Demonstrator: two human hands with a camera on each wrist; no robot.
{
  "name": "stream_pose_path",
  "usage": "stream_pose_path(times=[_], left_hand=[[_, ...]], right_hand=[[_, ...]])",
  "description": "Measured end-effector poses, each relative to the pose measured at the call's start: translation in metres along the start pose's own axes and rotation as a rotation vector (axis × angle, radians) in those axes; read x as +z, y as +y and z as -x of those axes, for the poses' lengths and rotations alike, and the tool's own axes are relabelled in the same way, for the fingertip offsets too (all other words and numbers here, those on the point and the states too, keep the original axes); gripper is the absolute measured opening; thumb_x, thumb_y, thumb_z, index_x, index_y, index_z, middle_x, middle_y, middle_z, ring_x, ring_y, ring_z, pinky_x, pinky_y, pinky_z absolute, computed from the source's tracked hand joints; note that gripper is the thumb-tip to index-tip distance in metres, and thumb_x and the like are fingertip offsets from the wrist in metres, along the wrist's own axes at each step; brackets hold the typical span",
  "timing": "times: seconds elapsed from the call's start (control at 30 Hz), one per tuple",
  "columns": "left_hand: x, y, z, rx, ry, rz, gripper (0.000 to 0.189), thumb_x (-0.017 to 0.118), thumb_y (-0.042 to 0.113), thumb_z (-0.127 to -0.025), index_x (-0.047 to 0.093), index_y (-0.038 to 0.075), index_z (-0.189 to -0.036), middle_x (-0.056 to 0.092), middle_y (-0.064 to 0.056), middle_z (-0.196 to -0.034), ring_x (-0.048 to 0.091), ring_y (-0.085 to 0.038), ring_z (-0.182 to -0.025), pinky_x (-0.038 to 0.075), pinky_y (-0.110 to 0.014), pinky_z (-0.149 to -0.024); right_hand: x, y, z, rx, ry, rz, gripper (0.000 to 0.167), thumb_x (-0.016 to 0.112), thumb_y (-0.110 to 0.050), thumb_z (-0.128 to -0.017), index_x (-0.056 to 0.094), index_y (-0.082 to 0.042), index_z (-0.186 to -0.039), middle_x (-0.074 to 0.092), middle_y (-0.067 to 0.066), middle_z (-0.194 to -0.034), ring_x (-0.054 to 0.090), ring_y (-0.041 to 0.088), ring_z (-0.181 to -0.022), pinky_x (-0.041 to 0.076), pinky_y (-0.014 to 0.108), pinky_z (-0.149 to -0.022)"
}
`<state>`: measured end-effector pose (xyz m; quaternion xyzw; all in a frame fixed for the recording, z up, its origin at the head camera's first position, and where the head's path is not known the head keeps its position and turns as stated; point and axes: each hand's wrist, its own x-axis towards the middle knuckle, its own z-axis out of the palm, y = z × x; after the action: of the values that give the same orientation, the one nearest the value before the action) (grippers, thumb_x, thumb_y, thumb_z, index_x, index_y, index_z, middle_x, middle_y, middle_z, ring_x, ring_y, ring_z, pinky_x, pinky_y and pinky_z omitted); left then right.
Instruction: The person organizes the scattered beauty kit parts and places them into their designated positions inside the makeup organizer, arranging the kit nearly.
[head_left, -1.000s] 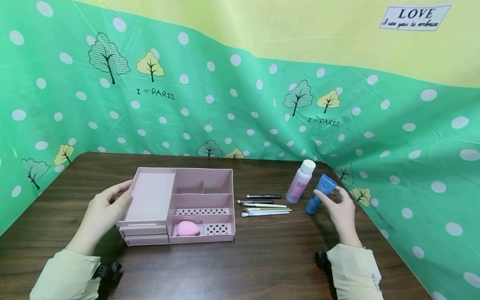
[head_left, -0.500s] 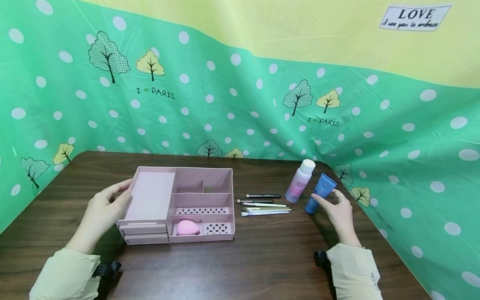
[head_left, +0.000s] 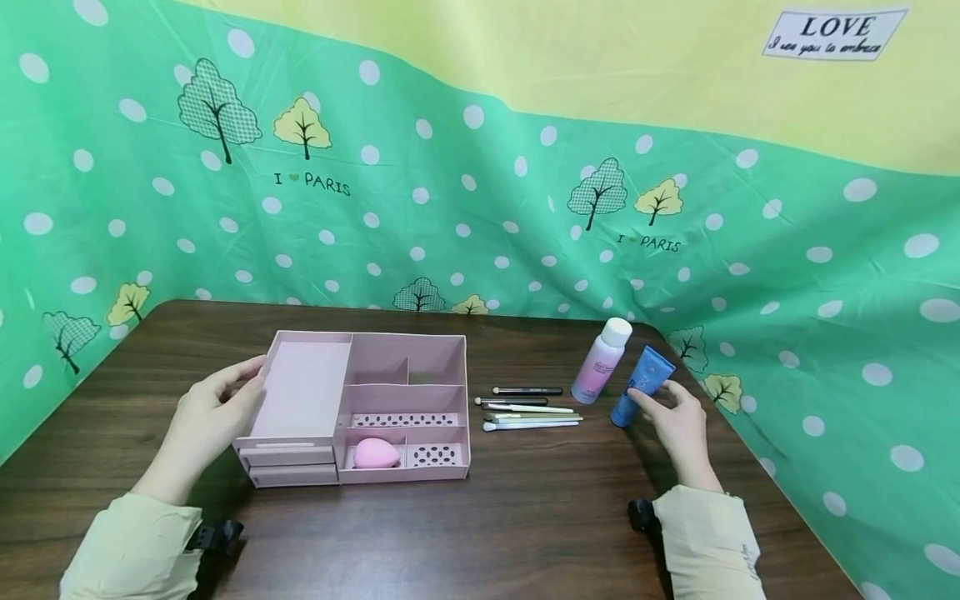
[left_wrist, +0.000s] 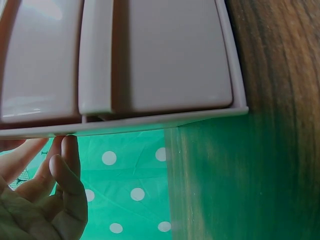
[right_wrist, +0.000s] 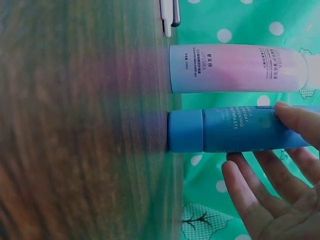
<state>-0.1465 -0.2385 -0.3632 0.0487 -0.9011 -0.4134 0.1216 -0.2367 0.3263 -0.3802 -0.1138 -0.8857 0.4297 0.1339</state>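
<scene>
My left hand touches the left side of a pink desk organizer, its fingertips against the outer wall in the left wrist view. The organizer has two drawers at its front left and open compartments on the right. A pink makeup sponge lies in a front compartment. At the right, my right hand pinches a blue toothpaste tube between thumb and fingers. The tube stands on its cap on the table, as the right wrist view shows. Next to it stands a pink and white spray bottle with a white cap.
Several makeup brushes lie between the organizer and the bottle. Brown wood table fills the foreground. A green and yellow printed cloth hangs behind and along the right edge.
My right thumb and hand shift slightly on the toothpaste tube, which stays in place. The left hand and the organizer look unmoved.
</scene>
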Motion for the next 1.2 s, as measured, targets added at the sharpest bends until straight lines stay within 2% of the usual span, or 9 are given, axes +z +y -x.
stream_pose_path(times=[0.2, 0.3, 0.4, 0.5, 0.63, 0.73, 0.83, 1.07, 1.2], left_hand=[[0.0, -0.001, 0.001, 0.001, -0.003, 0.0, 0.049, 0.045, 0.032, -0.104, 0.051, 0.002, -0.143, 0.055, -0.011, -0.086, 0.044, -0.011, -0.069, 0.038, -0.027, -0.056], [0.0, -0.001, 0.001, 0.0, -0.002, -0.001, 0.049, 0.045, 0.032, -0.104, 0.051, 0.002, -0.143, 0.056, -0.012, -0.088, 0.044, -0.012, -0.069, 0.039, -0.027, -0.056], [0.0, -0.001, 0.001, -0.004, -0.003, -0.003, 0.049, 0.044, 0.032, -0.104, 0.051, 0.003, -0.143, 0.058, -0.014, -0.094, 0.045, -0.014, -0.071, 0.039, -0.028, -0.057], [0.0, 0.0, 0.001, -0.008, -0.005, -0.005, 0.05, 0.044, 0.033, -0.104, 0.051, 0.003, -0.143, 0.058, -0.015, -0.097, 0.045, -0.015, -0.073, 0.039, -0.027, -0.058], [0.0, 0.0, 0.001, -0.008, -0.006, -0.004, 0.05, 0.044, 0.034, -0.104, 0.051, 0.003, -0.143, 0.057, -0.015, -0.095, 0.045, -0.015, -0.072, 0.039, -0.028, -0.058], [0.0, -0.001, 0.001, -0.005, -0.003, -0.005, 0.05, 0.044, 0.034, -0.104, 0.051, 0.004, -0.143, 0.056, -0.014, -0.093, 0.044, -0.014, -0.072, 0.038, -0.028, -0.057], [0.0, 0.0, 0.0, 0.0, 0.005, -0.004, 0.05, 0.044, 0.034, -0.104, 0.051, 0.004, -0.143, 0.057, -0.014, -0.095, 0.044, -0.014, -0.071, 0.038, -0.028, -0.057], [0.0, 0.0, 0.0, 0.001, 0.003, -0.003, 0.049, 0.044, 0.034, -0.104, 0.051, 0.004, -0.143, 0.057, -0.015, -0.097, 0.044, -0.014, -0.071, 0.038, -0.028, -0.057], [0.0, -0.001, 0.0, -0.002, -0.002, -0.011, 0.049, 0.044, 0.033, -0.104, 0.051, 0.003, -0.143, 0.058, -0.017, -0.101, 0.044, -0.013, -0.072, 0.038, -0.027, -0.059]], right_hand=[[0.0, 0.001, -0.001, -0.025, 0.008, 0.014, 0.055, 0.069, -0.041, -0.092, 0.06, 0.0, -0.127, 0.063, 0.026, -0.125, 0.072, 0.02, -0.087, 0.058, 0.029, -0.075], [-0.001, 0.001, 0.0, -0.026, 0.004, 0.021, 0.056, 0.068, -0.042, -0.092, 0.06, 0.0, -0.128, 0.062, 0.025, -0.127, 0.072, 0.028, -0.092, 0.058, 0.029, -0.076], [-0.002, 0.0, 0.0, -0.014, -0.006, 0.022, 0.058, 0.067, -0.044, -0.092, 0.059, -0.001, -0.13, 0.062, 0.024, -0.129, 0.072, 0.025, -0.091, 0.056, 0.025, -0.075], [-0.005, -0.003, 0.001, 0.005, -0.007, 0.006, 0.06, 0.068, -0.046, -0.091, 0.059, -0.002, -0.13, 0.061, 0.023, -0.13, 0.072, 0.016, -0.084, 0.054, 0.021, -0.073], [-0.009, -0.008, 0.002, 0.026, -0.002, -0.026, 0.06, 0.068, -0.048, -0.09, 0.06, -0.003, -0.129, 0.059, 0.019, -0.132, 0.069, 0.004, -0.076, 0.05, 0.016, -0.07], [-0.011, -0.012, 0.003, 0.022, -0.004, -0.06, 0.06, 0.069, -0.048, -0.09, 0.06, -0.003, -0.128, 0.059, 0.017, -0.131, 0.067, -0.001, -0.076, 0.052, 0.016, -0.07], [-0.011, -0.016, 0.004, 0.011, -0.009, -0.095, 0.06, 0.07, -0.048, -0.088, 0.061, -0.003, -0.126, 0.061, 0.011, -0.124, 0.066, -0.001, -0.078, 0.054, 0.018, -0.071], [-0.012, -0.029, 0.01, -0.012, 0.01, -0.183, 0.053, 0.074, -0.043, -0.087, 0.063, -0.004, -0.121, 0.063, -0.021, -0.09, 0.068, 0.002, -0.08, 0.054, 0.016, -0.069], [-0.011, -0.038, 0.016, -0.027, 0.014, -0.226, 0.047, 0.075, -0.04, -0.087, 0.064, -0.005, -0.118, 0.064, -0.022, -0.089, 0.067, 0.0, -0.082, 0.055, 0.017, -0.07]])
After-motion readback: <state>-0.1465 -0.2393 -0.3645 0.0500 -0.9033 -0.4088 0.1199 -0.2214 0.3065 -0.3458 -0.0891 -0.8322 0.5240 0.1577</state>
